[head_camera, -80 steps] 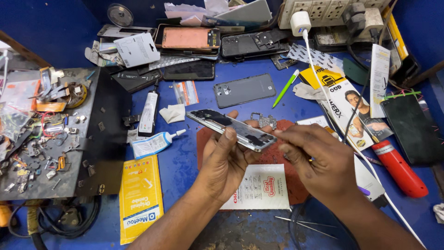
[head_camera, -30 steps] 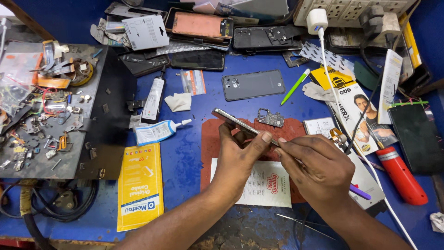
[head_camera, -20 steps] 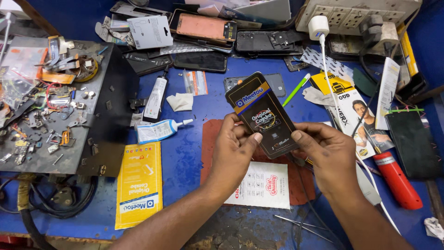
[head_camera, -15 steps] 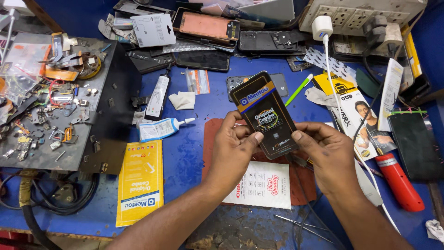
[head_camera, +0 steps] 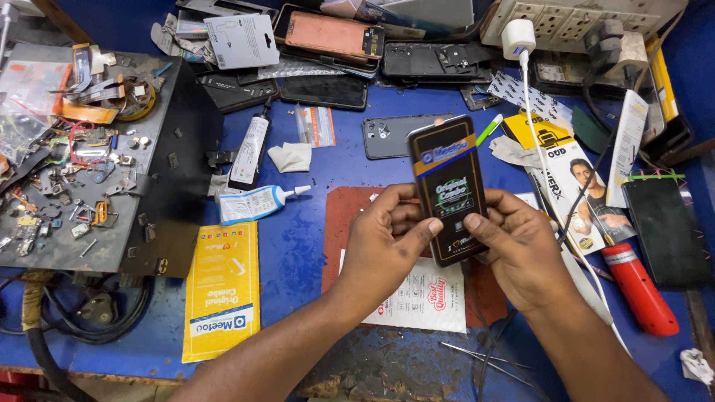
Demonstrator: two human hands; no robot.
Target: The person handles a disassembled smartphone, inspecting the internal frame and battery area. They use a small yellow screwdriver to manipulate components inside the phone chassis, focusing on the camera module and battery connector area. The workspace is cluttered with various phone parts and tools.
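Item: phone [head_camera: 449, 190], dark, w/ printed protective film on the face. Held in the air over the red mat [head_camera: 344, 223], centre of the blue worktop [head_camera: 298, 246]. Long axis runs away from the person, top end tilted slightly left; face toward the camera.

Left hand [head_camera: 387, 249]: fingers closed on the phone's lower left edge, thumb tip on the face near the bottom.
Right hand [head_camera: 521, 249]: fingers closed on the lower right edge, thumb on the face opposite the left thumb. Both hands grip the bottom half; upper half sticks out free beyond them. Neither hand clearly nearer.

Around: white paper slip [head_camera: 417, 298] on the mat under the hands; glue tube [head_camera: 257, 202] and yellow packet [head_camera: 220, 290] to the left; grey back cover [head_camera: 391, 138] just behind; red cylinder [head_camera: 637, 286] to the right; metal tray [head_camera: 82, 164] of small parts far left.
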